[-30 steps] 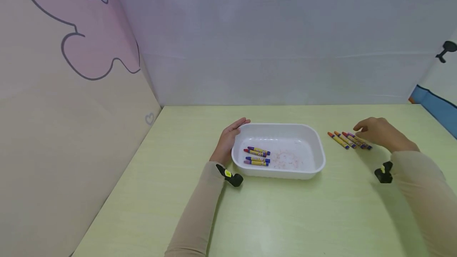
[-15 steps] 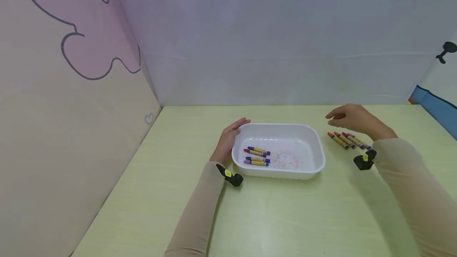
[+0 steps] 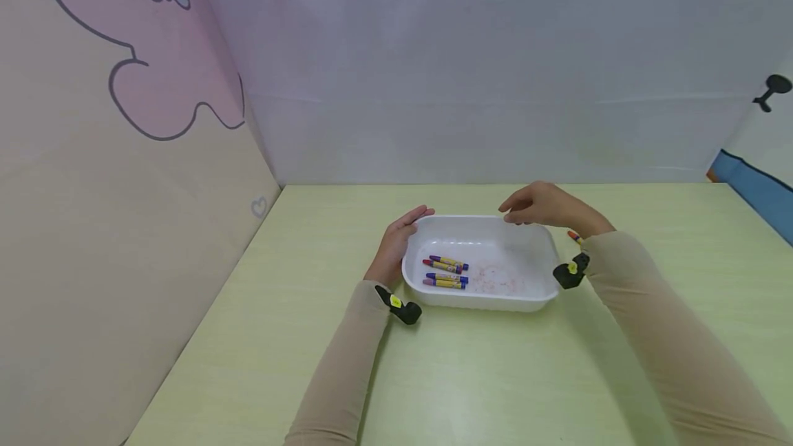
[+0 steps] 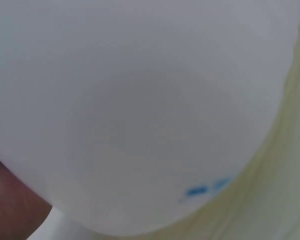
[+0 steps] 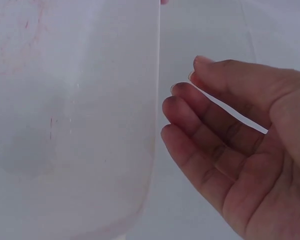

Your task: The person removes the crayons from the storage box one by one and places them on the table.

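Observation:
A white plastic tray (image 3: 495, 301) stands on the table with several paper-wrapped crayons (image 3: 445, 275) lying in its left part. My left hand (image 3: 392, 243) holds the tray at its left end, thumb at the rim and fingers along the outside. In the left wrist view the tray wall (image 4: 150, 125) fills most of the picture. Over the tray's far right rim is my right hand (image 3: 548, 205). The right wrist view shows its fingers (image 5: 195, 155) loosely bent beside the tray edge, with no object seen between them.
One orange crayon tip (image 3: 574, 236) shows beside my right wrist; the sleeve hides the other crayons to the right of the tray. The pale yellow-green table (image 3: 471, 377) meets a grey-white back wall (image 3: 471, 88) and a printed left wall (image 3: 124, 239).
My right hand has moved left from above the loose crayons to the tray's far right rim. The tray tilts or shifts very slightly at most; my left hand stays in place.

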The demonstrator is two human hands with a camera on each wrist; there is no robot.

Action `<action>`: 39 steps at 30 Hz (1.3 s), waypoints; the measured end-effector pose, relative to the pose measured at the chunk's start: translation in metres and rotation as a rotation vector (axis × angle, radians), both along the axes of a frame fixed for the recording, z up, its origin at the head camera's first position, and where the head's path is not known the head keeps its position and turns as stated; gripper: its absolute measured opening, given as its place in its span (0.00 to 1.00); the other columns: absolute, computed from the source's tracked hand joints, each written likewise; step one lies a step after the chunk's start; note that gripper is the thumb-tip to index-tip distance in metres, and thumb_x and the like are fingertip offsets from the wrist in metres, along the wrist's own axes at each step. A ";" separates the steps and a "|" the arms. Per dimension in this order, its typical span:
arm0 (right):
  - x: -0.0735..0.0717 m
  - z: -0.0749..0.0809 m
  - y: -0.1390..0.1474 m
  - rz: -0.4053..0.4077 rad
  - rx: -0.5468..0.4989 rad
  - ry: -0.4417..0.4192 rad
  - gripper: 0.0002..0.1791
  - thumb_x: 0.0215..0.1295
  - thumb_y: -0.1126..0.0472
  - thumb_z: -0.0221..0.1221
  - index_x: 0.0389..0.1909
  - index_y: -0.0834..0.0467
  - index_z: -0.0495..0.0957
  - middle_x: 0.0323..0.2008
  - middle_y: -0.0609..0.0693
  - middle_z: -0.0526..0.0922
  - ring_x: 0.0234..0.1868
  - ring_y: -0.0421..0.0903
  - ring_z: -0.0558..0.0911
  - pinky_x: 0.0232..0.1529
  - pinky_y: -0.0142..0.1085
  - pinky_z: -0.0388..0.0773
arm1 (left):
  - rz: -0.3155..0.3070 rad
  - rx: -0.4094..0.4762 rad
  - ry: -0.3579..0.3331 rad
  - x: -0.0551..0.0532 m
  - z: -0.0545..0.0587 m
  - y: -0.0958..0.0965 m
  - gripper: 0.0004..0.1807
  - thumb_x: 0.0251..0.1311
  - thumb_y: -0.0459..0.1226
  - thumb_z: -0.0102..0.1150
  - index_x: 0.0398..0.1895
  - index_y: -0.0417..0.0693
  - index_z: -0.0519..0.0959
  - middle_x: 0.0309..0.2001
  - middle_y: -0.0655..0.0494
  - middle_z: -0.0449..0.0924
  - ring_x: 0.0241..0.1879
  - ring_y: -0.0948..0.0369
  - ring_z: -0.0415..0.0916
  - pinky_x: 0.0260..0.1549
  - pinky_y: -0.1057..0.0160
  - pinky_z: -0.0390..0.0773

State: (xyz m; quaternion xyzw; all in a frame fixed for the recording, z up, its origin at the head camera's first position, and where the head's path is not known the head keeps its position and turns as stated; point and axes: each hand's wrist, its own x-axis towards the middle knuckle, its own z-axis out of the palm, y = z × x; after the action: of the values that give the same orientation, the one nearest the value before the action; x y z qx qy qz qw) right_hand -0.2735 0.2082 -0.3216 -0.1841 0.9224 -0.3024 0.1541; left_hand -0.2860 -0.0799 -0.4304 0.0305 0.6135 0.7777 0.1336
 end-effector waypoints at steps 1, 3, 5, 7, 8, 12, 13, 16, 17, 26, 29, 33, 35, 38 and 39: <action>-0.001 -0.001 -0.006 0.011 0.006 -0.008 0.20 0.66 0.58 0.58 0.56 0.64 0.77 0.45 0.60 0.84 0.45 0.55 0.83 0.49 0.49 0.80 | 0.000 0.004 0.001 0.000 0.000 0.000 0.23 0.72 0.33 0.36 0.66 0.55 0.70 0.64 0.59 0.73 0.67 0.60 0.66 0.66 0.59 0.67; -0.005 -0.004 -0.016 0.037 0.023 -0.021 0.20 0.66 0.58 0.58 0.55 0.64 0.77 0.45 0.59 0.85 0.45 0.54 0.83 0.49 0.48 0.80 | -0.002 0.011 0.005 0.000 -0.001 0.000 0.23 0.72 0.33 0.35 0.66 0.55 0.70 0.64 0.59 0.73 0.67 0.60 0.65 0.66 0.58 0.67; -0.008 -0.008 -0.026 0.059 0.040 -0.031 0.19 0.66 0.59 0.59 0.54 0.64 0.78 0.44 0.57 0.85 0.44 0.53 0.83 0.49 0.47 0.81 | -0.002 0.018 0.009 0.000 -0.001 0.000 0.23 0.72 0.33 0.35 0.66 0.55 0.71 0.64 0.59 0.73 0.67 0.60 0.65 0.66 0.58 0.67; -0.012 -0.012 -0.035 0.089 0.051 -0.034 0.18 0.65 0.60 0.59 0.53 0.64 0.79 0.42 0.55 0.86 0.42 0.50 0.83 0.47 0.45 0.81 | -0.002 0.023 0.012 0.000 -0.002 0.000 0.23 0.72 0.33 0.35 0.66 0.54 0.71 0.64 0.59 0.73 0.67 0.60 0.65 0.66 0.58 0.67; -0.013 -0.015 -0.039 0.105 0.056 -0.039 0.17 0.65 0.60 0.59 0.52 0.64 0.79 0.42 0.54 0.86 0.41 0.49 0.83 0.47 0.44 0.81 | -0.002 0.024 0.013 0.000 -0.002 0.000 0.23 0.72 0.33 0.35 0.66 0.54 0.71 0.64 0.59 0.73 0.67 0.60 0.65 0.66 0.58 0.67; -0.019 -0.028 -0.053 0.152 0.067 -0.083 0.16 0.64 0.61 0.60 0.50 0.63 0.81 0.41 0.53 0.86 0.39 0.45 0.82 0.45 0.41 0.82 | -0.008 0.021 0.016 0.000 -0.002 0.000 0.23 0.72 0.33 0.35 0.68 0.52 0.69 0.65 0.58 0.72 0.68 0.60 0.65 0.67 0.57 0.66; -0.020 -0.030 -0.056 0.156 0.071 -0.102 0.16 0.64 0.61 0.60 0.50 0.63 0.81 0.41 0.53 0.86 0.39 0.44 0.82 0.45 0.40 0.82 | -0.011 0.018 0.019 0.000 -0.003 0.000 0.24 0.72 0.33 0.35 0.68 0.51 0.68 0.65 0.58 0.72 0.68 0.60 0.65 0.67 0.57 0.65; -0.022 -0.037 -0.063 0.164 0.091 -0.150 0.14 0.62 0.61 0.61 0.48 0.62 0.81 0.40 0.52 0.85 0.38 0.43 0.81 0.44 0.38 0.81 | -0.019 0.001 0.024 -0.001 -0.002 0.001 0.24 0.72 0.33 0.34 0.70 0.48 0.66 0.66 0.57 0.71 0.68 0.59 0.64 0.67 0.57 0.65; -0.022 -0.038 -0.065 0.167 0.099 -0.167 0.14 0.62 0.62 0.61 0.48 0.62 0.81 0.39 0.52 0.85 0.37 0.43 0.81 0.43 0.38 0.81 | -0.021 -0.004 0.025 -0.001 -0.002 0.001 0.24 0.72 0.32 0.34 0.70 0.47 0.65 0.66 0.56 0.71 0.68 0.59 0.64 0.67 0.57 0.65; -0.019 -0.049 -0.083 0.222 0.152 -0.255 0.10 0.59 0.64 0.62 0.43 0.61 0.81 0.35 0.51 0.82 0.32 0.41 0.77 0.37 0.33 0.78 | 0.001 -0.017 0.013 0.000 -0.001 0.001 0.24 0.71 0.32 0.35 0.67 0.53 0.70 0.64 0.59 0.73 0.67 0.60 0.65 0.67 0.58 0.66; -0.018 -0.052 -0.088 0.229 0.163 -0.245 0.10 0.59 0.63 0.63 0.41 0.60 0.81 0.34 0.50 0.82 0.32 0.41 0.77 0.35 0.31 0.77 | 0.002 -0.022 0.006 0.000 -0.002 0.001 0.24 0.72 0.33 0.36 0.66 0.55 0.70 0.64 0.60 0.73 0.67 0.60 0.65 0.67 0.59 0.66; -0.018 -0.052 -0.091 0.217 0.157 -0.267 0.09 0.57 0.62 0.66 0.38 0.58 0.80 0.33 0.50 0.83 0.31 0.41 0.79 0.35 0.32 0.80 | -0.004 -0.029 0.015 -0.001 -0.002 0.000 0.24 0.71 0.32 0.35 0.69 0.51 0.67 0.65 0.58 0.72 0.68 0.60 0.64 0.67 0.59 0.65; -0.017 -0.051 -0.093 0.221 0.152 -0.273 0.08 0.56 0.62 0.67 0.37 0.58 0.80 0.33 0.50 0.83 0.30 0.42 0.80 0.33 0.32 0.81 | -0.006 -0.030 0.019 0.000 -0.002 0.000 0.25 0.72 0.32 0.35 0.69 0.49 0.66 0.66 0.57 0.71 0.69 0.59 0.64 0.68 0.58 0.64; -0.016 -0.049 -0.094 0.212 0.154 -0.279 0.07 0.57 0.63 0.67 0.36 0.57 0.80 0.32 0.50 0.83 0.30 0.42 0.80 0.33 0.32 0.81 | -0.005 -0.027 0.024 0.000 -0.001 0.000 0.25 0.72 0.32 0.34 0.70 0.47 0.65 0.66 0.56 0.71 0.69 0.59 0.63 0.68 0.58 0.64; -0.016 -0.049 -0.095 0.207 0.157 -0.277 0.07 0.56 0.63 0.67 0.35 0.57 0.80 0.32 0.50 0.83 0.30 0.41 0.80 0.32 0.32 0.81 | -0.004 -0.028 0.025 0.000 -0.001 0.000 0.25 0.72 0.31 0.34 0.70 0.47 0.65 0.66 0.56 0.71 0.69 0.59 0.63 0.68 0.58 0.64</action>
State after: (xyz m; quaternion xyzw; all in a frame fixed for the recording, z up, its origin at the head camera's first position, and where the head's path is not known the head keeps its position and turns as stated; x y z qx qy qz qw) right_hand -0.2893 0.1132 -0.3704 -0.2223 0.8892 -0.2347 0.3237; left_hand -0.2862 -0.0804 -0.4318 0.0396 0.6257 0.7684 0.1280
